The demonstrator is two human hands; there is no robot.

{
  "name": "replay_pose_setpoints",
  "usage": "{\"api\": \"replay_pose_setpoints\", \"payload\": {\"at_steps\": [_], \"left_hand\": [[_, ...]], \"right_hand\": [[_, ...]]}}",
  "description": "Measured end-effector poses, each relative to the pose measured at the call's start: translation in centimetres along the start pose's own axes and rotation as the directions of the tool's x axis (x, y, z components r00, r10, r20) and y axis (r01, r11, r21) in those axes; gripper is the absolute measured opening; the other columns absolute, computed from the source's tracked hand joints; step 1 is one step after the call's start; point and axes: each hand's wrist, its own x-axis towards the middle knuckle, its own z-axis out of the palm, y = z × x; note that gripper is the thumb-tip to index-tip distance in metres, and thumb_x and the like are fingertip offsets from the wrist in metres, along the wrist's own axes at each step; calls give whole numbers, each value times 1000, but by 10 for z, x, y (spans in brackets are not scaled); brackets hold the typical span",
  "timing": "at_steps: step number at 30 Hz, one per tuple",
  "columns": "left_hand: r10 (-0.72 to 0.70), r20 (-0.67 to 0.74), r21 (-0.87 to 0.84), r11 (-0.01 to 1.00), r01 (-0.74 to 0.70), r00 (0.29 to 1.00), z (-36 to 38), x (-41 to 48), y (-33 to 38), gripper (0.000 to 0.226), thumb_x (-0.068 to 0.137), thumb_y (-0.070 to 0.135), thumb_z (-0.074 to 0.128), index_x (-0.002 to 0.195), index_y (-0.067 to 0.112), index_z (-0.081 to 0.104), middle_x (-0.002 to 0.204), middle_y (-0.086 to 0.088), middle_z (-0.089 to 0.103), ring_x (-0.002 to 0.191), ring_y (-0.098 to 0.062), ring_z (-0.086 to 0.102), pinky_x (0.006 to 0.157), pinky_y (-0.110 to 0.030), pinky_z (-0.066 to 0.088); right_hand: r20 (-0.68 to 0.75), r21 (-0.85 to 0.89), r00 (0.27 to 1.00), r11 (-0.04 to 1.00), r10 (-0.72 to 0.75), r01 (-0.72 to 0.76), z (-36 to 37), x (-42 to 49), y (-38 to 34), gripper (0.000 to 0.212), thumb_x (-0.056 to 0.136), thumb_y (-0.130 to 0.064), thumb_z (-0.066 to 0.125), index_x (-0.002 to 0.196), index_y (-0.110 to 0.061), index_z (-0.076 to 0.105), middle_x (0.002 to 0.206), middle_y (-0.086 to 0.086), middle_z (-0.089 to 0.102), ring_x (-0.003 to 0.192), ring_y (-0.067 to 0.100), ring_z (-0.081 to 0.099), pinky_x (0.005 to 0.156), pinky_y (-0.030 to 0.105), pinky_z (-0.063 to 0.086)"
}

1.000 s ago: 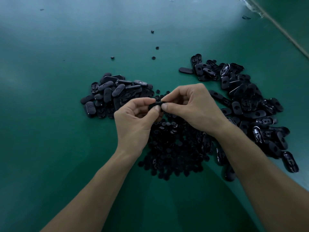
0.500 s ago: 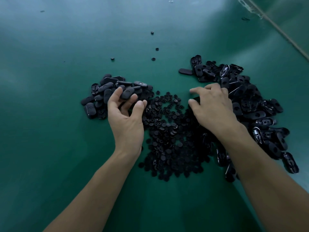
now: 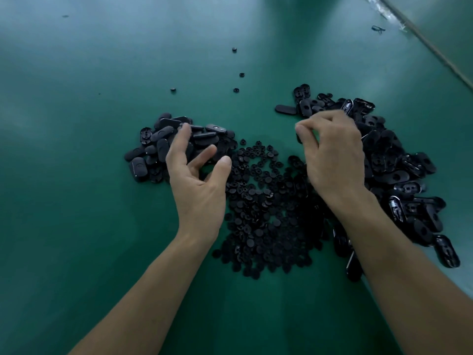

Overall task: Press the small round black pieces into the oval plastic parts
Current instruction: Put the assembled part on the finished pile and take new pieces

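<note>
a: where are the small round black pieces?
b: heaped mid-tabletop, between the hands. the oval plastic parts lie in a left pile and a bigger right pile.
a: and the hands?
b: left hand hovers over the left pile, grip wide and empty. right hand is at the right pile, fingers curled; whether its grip has a part, i cannot tell.
a: progress?
b: early, i'd judge: if the left pile is the finished lot, most remains.
</note>
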Motion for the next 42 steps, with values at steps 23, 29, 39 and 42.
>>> {"api": "replay_pose_setpoints", "payload": {"at_steps": [23, 29, 39, 42], "left_hand": [[7, 168, -31, 1000, -2, 986, 3, -5, 7, 8, 90, 10, 74, 95, 16, 71, 85, -3, 77, 77, -18, 75, 71, -25, 59], [6, 191, 15, 1000, -9, 982, 3, -5, 5, 16, 85, 18, 79, 98, 20, 70, 83, -6, 75, 77, -22, 73, 75, -33, 61], [19, 171, 47, 999, -27, 985, 4, -4, 3, 9, 97, 23, 67, 99, 24, 75, 82, 4, 76, 71, -8, 68, 61, -21, 54], [34, 148, 62, 997, -44, 988, 3, -4, 2, 8, 98, 25, 67, 96, 26, 74, 77, 2, 72, 63, -11, 63, 53, -22, 51]], "right_hand": [[278, 724, 959, 670, -63, -166, 7, -21, -37, 8, 92, -19, 72, 95, -25, 76, 80, -10, 75, 71, 5, 70, 67, 18, 52], [243, 761, 970, 618, 8, -195, 8, -18, -37, 8, 85, -18, 79, 85, -22, 72, 76, -3, 75, 69, 11, 72, 66, 22, 54], [379, 629, 897, 774, -227, -70, -3, -11, -35, 19, 96, -15, 65, 95, -31, 75, 90, -7, 72, 81, 5, 66, 77, 22, 55], [357, 503, 923, 862, -140, -64, -1, -12, -27, 11, 96, -20, 65, 102, -26, 73, 86, -12, 67, 74, -1, 59, 72, 14, 48]]}}
